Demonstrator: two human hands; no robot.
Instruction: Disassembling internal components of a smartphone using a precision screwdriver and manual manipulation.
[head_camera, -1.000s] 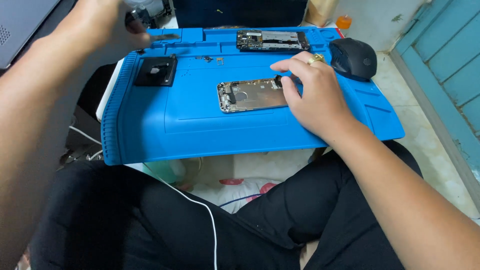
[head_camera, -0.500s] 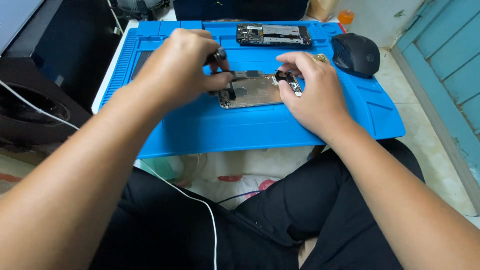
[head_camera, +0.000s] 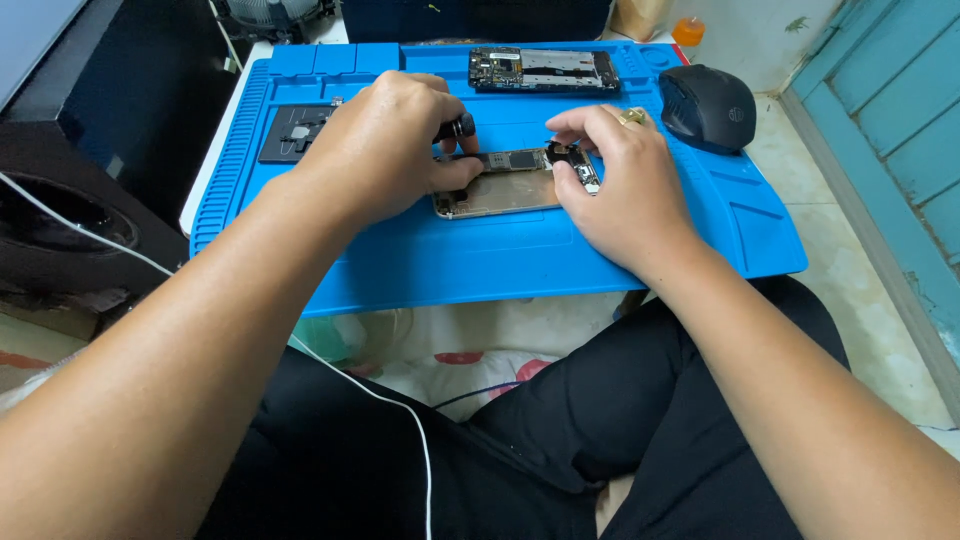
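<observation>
Both hands have barely shifted in the last half second, staying over the opened phone (head_camera: 500, 192) near the middle of the blue mat (head_camera: 480, 260). Left hand (head_camera: 385, 150) grips a dark screwdriver (head_camera: 455, 127), tip pointing down at the phone. Right hand (head_camera: 615, 180) pinches the phone's right end. Its long axis runs left to right. Two phones: a second phone (head_camera: 545, 68) lies farther off. One mouse (head_camera: 708, 106) sits far right.

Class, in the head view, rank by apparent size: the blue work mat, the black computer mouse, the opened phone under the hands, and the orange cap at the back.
1. Blue work mat
2. Opened phone, partly hidden by hands
3. Black computer mouse
4. Orange cap, farthest away
</observation>
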